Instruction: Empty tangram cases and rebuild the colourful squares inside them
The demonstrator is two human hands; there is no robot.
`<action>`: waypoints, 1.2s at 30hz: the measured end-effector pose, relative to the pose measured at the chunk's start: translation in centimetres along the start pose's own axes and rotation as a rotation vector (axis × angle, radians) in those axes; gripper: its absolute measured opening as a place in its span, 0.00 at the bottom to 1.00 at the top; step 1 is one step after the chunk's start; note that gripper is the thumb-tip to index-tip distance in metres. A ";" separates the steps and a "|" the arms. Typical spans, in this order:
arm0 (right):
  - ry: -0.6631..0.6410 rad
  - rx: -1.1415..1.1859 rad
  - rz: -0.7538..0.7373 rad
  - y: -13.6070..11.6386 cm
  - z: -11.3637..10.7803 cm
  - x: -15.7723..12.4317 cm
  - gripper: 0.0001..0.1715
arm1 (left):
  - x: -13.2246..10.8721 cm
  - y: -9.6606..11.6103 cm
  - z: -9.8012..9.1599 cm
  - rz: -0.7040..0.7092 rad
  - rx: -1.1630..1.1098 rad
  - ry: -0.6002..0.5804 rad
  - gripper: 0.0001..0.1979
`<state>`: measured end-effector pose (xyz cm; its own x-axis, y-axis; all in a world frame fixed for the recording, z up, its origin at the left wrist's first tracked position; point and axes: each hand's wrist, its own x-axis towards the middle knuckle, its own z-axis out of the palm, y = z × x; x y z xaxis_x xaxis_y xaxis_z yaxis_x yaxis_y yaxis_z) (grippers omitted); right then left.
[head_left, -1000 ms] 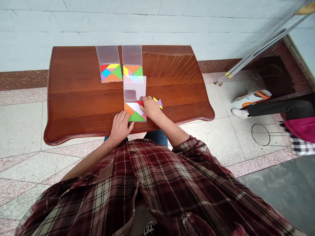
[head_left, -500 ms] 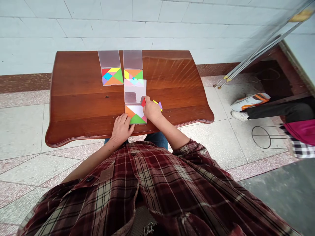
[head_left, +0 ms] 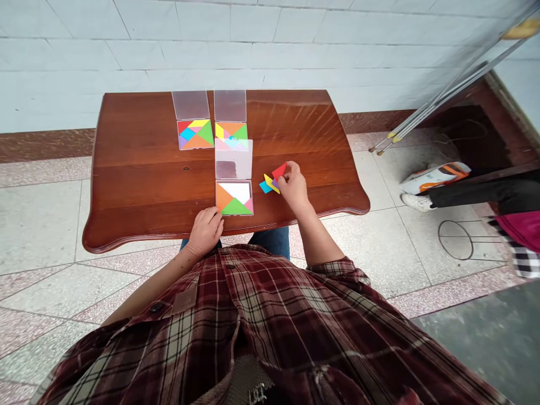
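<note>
On the wooden table (head_left: pixel 139 185) lies an open clear case (head_left: pixel 234 197) with orange, green and pink tangram pieces and a bare white area; its lid (head_left: pixel 233 159) lies flat behind it. My left hand (head_left: pixel 205 229) rests with curled fingers at the case's front left corner. To the right of the case, my right hand (head_left: pixel 292 181) pinches a red triangle piece (head_left: pixel 279 170) over a small heap of loose pieces (head_left: pixel 269 185), blue, yellow and purple.
Two more open cases stand at the table's far side: one (head_left: pixel 195 134) filled with coloured pieces, another (head_left: pixel 230 130) partly under the near case's lid. On the floor to the right lie a shoe (head_left: pixel 434 176), a wire ring and another person's dark trouser leg (head_left: pixel 485 194).
My right hand lifted the red triangle from the case's top right corner and carried it right, over the loose pieces. My left hand drew back slightly to the case's corner.
</note>
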<state>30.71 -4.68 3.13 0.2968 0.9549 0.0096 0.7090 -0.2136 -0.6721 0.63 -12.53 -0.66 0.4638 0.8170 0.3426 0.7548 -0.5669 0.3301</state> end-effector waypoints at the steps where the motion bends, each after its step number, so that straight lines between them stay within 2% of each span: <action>1: 0.014 0.020 0.005 0.6 -0.2 0.0 0.29 | -0.2 -0.1 0.0 0.012 -0.004 0.006 0.13; 6: 0.035 0.088 0.031 2.4 -0.2 -0.6 0.28 | -1.9 -0.4 -0.3 0.051 -0.010 0.055 0.12; 10: 0.030 0.092 0.039 2.8 0.1 -0.8 0.30 | -3.5 -0.6 -0.7 0.090 0.076 0.179 0.09; 12: 0.029 0.092 0.039 2.8 0.1 -0.6 0.31 | -3.8 -0.7 -0.8 0.089 0.111 0.200 0.09; 18: 0.011 0.104 0.055 3.0 0.4 -0.1 0.29 | -3.2 -0.5 -0.9 0.041 0.067 0.124 0.10; 26: -0.044 0.218 0.089 3.0 0.9 0.1 0.25 | -3.1 -0.6 -1.2 -0.016 0.093 0.165 0.09; 31: -0.064 0.217 0.080 2.8 0.7 0.3 0.19 | -2.8 -0.7 -1.3 -0.025 0.094 0.142 0.09; 36: -0.064 0.251 0.097 2.5 0.8 0.4 0.18 | -1.4 -0.7 -1.3 -0.020 0.076 0.092 0.09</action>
<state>32.09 -4.69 0.84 0.3092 0.9451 -0.1054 0.4958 -0.2548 -0.8302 -1.20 -13.41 -0.23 0.4069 0.8128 0.4169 0.7980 -0.5384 0.2709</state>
